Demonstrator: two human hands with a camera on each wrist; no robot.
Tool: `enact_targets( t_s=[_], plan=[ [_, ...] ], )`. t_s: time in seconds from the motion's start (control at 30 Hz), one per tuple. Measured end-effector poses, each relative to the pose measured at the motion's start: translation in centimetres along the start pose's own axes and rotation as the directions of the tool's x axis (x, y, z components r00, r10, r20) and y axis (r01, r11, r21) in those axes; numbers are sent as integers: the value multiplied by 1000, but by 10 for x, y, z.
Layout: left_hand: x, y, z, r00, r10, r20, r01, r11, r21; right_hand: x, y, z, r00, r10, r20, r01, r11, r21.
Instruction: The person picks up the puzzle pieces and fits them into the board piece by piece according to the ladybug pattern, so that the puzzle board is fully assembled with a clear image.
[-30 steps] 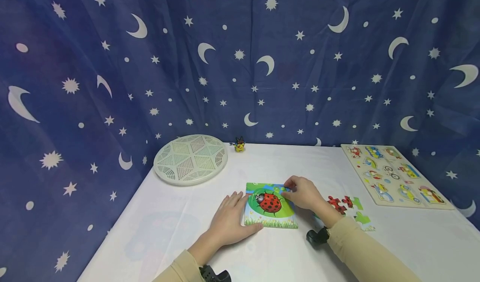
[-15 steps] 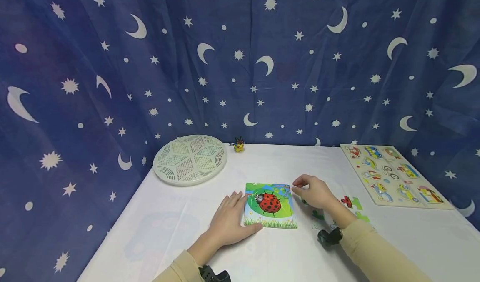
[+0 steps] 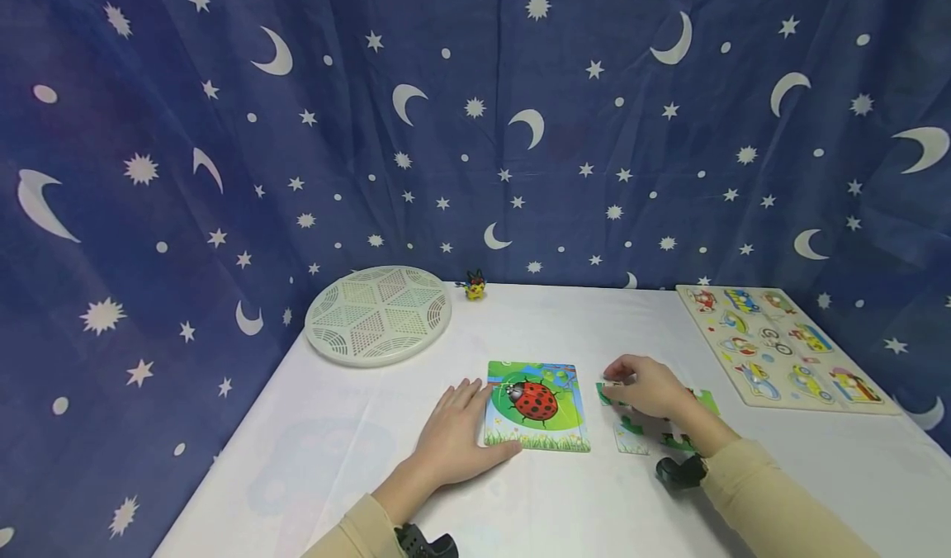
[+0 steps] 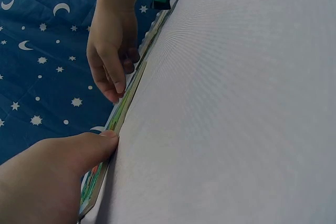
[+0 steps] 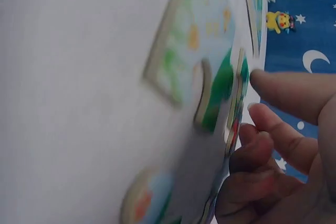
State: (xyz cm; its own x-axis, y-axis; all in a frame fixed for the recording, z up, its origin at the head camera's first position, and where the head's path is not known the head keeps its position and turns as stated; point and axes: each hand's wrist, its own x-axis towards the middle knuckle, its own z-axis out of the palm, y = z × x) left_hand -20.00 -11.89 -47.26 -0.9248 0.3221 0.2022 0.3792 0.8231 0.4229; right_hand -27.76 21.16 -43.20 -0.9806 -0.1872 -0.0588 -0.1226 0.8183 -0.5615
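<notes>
- The person's left hand lay palm down on the white bench, its grip released: fingers straight against the left side of the square ladybird board, thumb at the near edge.
- That board lay flat, picture up, well in from the bench's far edge, its top side roughly along it.
- The right hand was poised over the loose puzzle pieces, grip released too; from the wrist view, thumb and forefinger were bent and parted, thumb close to a green-edged piece.
- Those pieces were scattered just right of the board, several partly hidden from me by the hand.
- At the bench's far left corner sat a pale perforated tray; near it, at the far edge, a small yellow figurine.
- A wooden picture board filled the far right corner.
</notes>
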Motion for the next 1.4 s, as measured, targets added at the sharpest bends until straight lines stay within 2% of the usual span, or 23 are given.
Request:
enact_targets(
  t_s=[0.37,0.8,1.03,1.4],
  plan=[
    [1,2,-2,1000,-2,11,2,1000,-5,-10,11,-18,996,-22,84,24,999,-21],
    [-1,0,-2,1000,-6,-8,6,1000,-24,-5,7,-17,996,-10,87,13,999,-34],
    [-1,1,-2,1000,-6,-6,6,999,-33,-4,2,-15,996,17,86,-19,1000,24],
    [0,1,-2,1000,-12,15,12,1000,-4,-4,-9,-11,992,-5,130,-14,989,150]
  ],
)
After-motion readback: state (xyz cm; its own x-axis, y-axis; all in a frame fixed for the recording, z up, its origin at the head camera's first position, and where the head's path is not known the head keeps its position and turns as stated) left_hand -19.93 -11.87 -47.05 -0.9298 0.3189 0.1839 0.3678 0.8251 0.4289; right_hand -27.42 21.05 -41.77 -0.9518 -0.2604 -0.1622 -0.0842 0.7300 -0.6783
